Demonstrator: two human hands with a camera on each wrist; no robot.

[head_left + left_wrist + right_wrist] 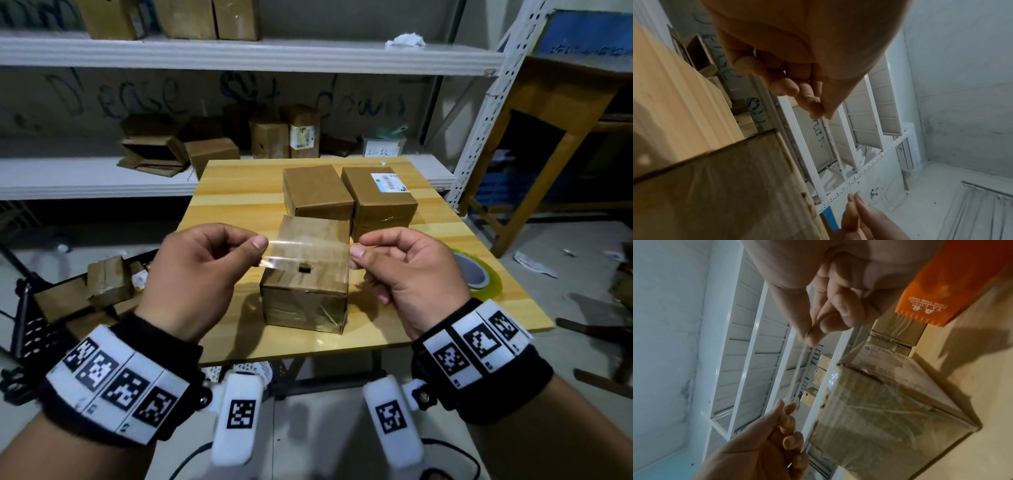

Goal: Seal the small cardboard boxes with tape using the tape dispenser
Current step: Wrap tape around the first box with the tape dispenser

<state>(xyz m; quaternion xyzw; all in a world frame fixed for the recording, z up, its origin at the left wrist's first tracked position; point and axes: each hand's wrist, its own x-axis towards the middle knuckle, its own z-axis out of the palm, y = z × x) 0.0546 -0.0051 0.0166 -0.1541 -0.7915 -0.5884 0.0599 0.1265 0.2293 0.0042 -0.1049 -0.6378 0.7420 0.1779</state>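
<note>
From the head view, the left hand (pixel 202 274) and right hand (pixel 407 274) are each pinching an end of a clear tape strip (pixel 305 251), stretching it above the box (pixel 308 274) near the counter's (pixel 239 192) front edge. The wrist views are showing both pinches, the tape itself probably taut. Lowering it level and centred over the seam should avoid wrinkles.
</note>
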